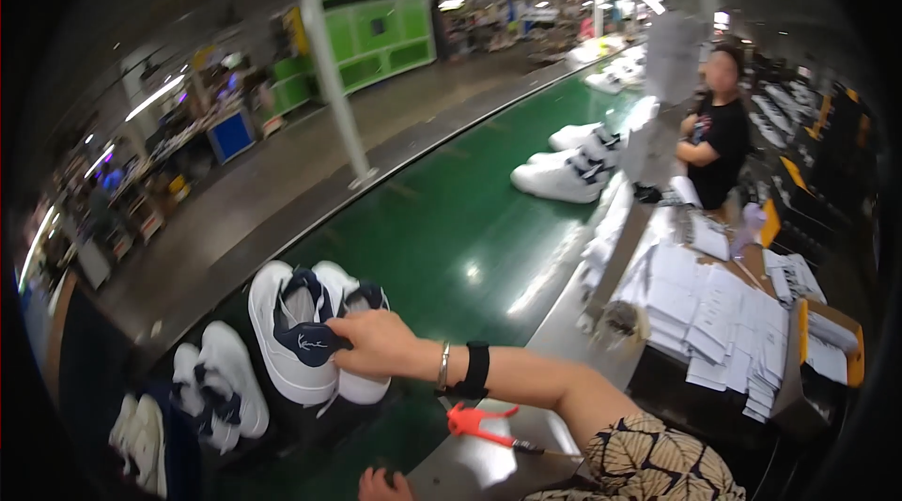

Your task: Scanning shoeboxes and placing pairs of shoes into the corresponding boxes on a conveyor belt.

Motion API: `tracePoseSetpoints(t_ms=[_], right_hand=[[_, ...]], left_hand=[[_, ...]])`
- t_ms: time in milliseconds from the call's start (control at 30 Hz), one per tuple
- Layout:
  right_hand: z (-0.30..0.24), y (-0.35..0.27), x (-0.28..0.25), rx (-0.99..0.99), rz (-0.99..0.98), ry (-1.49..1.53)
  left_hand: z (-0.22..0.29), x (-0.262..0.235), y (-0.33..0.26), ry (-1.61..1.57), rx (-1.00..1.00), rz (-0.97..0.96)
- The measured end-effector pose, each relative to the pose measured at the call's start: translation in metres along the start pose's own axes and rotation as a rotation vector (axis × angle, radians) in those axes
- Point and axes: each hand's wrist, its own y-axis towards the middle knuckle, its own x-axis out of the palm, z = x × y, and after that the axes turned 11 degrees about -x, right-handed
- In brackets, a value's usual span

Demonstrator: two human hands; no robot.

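Observation:
My right hand (381, 343) is closed on a white sneaker (287, 360), pinching its dark navy padded piece between thumb and fingers. The sneaker stands with its mate (366, 391) close on its right, on the green conveyor belt (413, 266). A silver bangle and a black band circle my right wrist. Only a small part of my left hand (385, 485) shows at the lower edge; its grip is out of sight. Below my right forearm lies an orange-red air gun (479, 423) on a metal ledge (446, 473).
Nearer left on the belt are another white pair (230, 379) and a cream pair (139, 440). More white sneakers (562, 175) stand farther up. Stacked papers (691, 304) and an open box (827, 351) fill the right side. A person in black (723, 139) stands beyond a post (675, 60).

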Motion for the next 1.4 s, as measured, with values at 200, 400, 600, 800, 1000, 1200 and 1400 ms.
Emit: tracePoseSetpoints(t_ms=[200, 400, 600, 800, 1000, 1200, 1400], right_hand=[[-0.007, -0.006, 0.082, -0.264, -0.262, -0.259], [-0.011, 0.021, 0.093, -0.180, -0.507, -0.331], [0.029, 0.020, 0.085, -0.258, -0.292, -0.570], [0.015, 0.002, 0.087, -0.213, -0.258, -0.527], [0.016, 0.008, 0.083, -0.198, -0.232, -0.575], [-0.016, -0.029, 0.076, -0.318, -0.052, -0.462], [0.003, -0.148, 0.084, -0.229, -0.325, -0.143]], left_hand=[[-0.002, 0.017, 0.005, -0.077, -0.006, 0.033], [-0.004, 0.015, -0.004, -0.035, -0.042, -0.026], [0.001, 0.019, -0.004, -0.068, -0.082, -0.037], [-0.002, 0.017, -0.007, -0.080, -0.125, -0.060], [0.004, 0.014, -0.006, -0.081, -0.067, -0.044], [-0.002, 0.024, -0.010, -0.206, -0.053, -0.011], [-0.003, 0.025, 0.005, -0.386, -0.072, -0.098]])
